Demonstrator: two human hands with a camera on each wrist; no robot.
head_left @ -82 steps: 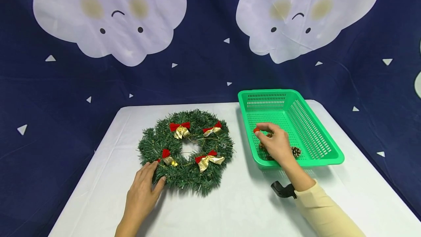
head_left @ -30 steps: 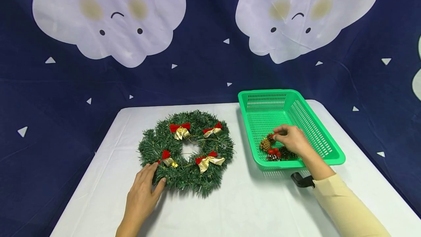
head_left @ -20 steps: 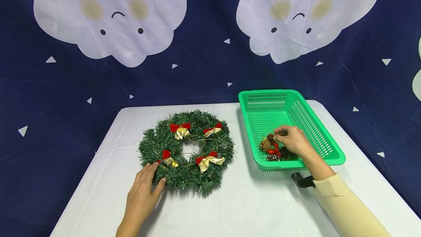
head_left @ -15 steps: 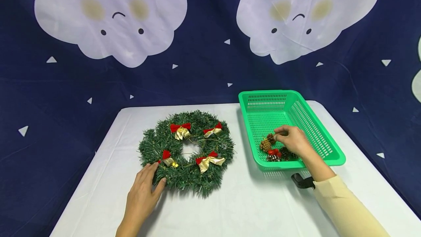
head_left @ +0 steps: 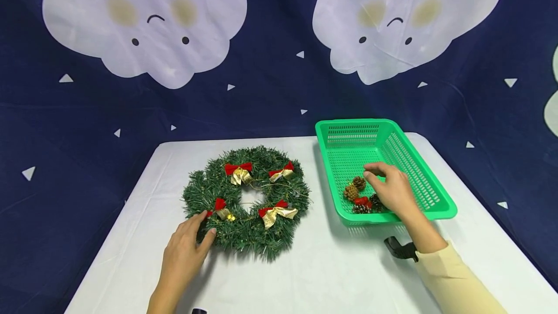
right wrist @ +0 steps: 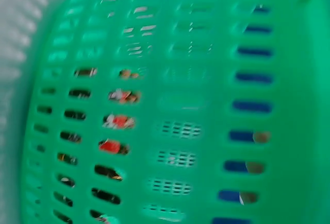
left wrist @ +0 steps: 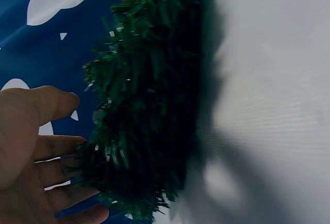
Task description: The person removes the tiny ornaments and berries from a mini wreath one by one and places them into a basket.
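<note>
A green artificial wreath with red and gold bows lies on the left of the table. My left hand is at its near left edge, fingertips touching or almost touching the greenery, thumb apart; the left wrist view shows the fingers relaxed beside the wreath. Over the green basket hovers my right hand, thumb and index finger parted, nothing between them. Below it in the basket are brown pine cones, a frosted pine cone and red berry-like ornaments.
A white cloth covers the table. Behind it hangs a dark blue curtain with clouds. The basket's slotted wall fills the right wrist view. A black wrist mount hangs beneath the right wrist.
My right hand moved right over the basket with a red ornament, let it drop among the pine cones, then opened a little wider. My left hand drew slightly back from the wreath.
</note>
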